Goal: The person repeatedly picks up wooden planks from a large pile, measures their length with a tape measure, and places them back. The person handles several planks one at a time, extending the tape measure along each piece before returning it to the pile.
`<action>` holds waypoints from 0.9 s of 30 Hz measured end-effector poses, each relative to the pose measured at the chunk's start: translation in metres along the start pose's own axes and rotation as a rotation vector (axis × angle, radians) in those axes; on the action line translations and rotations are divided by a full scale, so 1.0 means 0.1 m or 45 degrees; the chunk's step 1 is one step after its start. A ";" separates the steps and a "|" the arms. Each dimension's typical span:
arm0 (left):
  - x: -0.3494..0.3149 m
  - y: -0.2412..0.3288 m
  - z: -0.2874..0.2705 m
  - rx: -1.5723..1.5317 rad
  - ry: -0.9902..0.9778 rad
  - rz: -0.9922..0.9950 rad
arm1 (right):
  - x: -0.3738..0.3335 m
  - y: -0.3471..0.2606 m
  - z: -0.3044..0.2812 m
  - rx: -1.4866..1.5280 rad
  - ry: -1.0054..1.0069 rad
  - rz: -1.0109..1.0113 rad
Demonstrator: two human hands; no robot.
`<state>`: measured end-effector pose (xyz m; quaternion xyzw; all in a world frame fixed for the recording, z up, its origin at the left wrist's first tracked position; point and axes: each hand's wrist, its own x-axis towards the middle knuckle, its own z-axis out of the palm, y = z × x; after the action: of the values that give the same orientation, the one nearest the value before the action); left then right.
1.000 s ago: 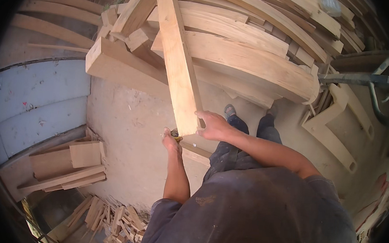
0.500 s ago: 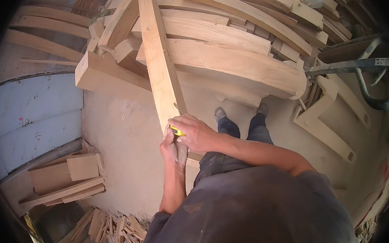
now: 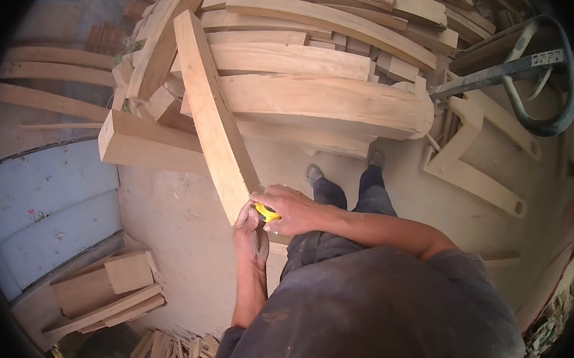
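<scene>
A long squared wooden beam (image 3: 211, 124) slants toward me, its near end at my hands. My right hand (image 3: 291, 208) is closed around a small yellow-and-black tape measure (image 3: 266, 213) at that end. Close against it, my left hand (image 3: 250, 233) has its fingers bent together beside the beam's corner and the tape measure. What those left fingers pinch is hidden. The beam's far part rests over other timbers, among them a thick block (image 3: 150, 141) lying crosswise beneath it.
Curved planks (image 3: 319, 101) are stacked ahead. A pallet-jack handle (image 3: 540, 77) and cut wooden frames (image 3: 474, 172) stand at right. Blue-grey panels (image 3: 53, 189), stacked boards (image 3: 106, 286) and offcuts (image 3: 181, 354) lie at left. My feet (image 3: 314, 174) are on the dusty floor.
The view has shifted, so the beam and stacks sit further left in it. My hands now sit nearer the beam's end, and more of the yellow tape measure shows between them.
</scene>
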<state>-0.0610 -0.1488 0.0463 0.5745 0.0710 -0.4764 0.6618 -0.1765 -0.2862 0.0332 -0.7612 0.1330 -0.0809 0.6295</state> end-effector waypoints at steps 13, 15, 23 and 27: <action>0.55 0.83 -0.44 0.127 0.044 0.457 | -0.83 0.96 -0.54 -0.316 0.108 0.694; 0.83 1.06 -0.69 0.172 0.058 0.515 | -1.23 1.11 -0.83 -0.480 0.294 0.699; 2.01 0.79 1.00 0.275 -0.080 0.594 | -1.57 1.76 -1.52 -0.187 0.701 0.893; 2.88 -0.21 1.92 0.994 0.291 0.463 | -1.20 2.31 -2.06 -0.186 1.110 0.745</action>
<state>-0.0091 -0.4631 -0.0898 0.8335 -0.1438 -0.2766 0.4562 -0.3740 -0.4827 -0.1474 -0.6300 0.5946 -0.2013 0.4572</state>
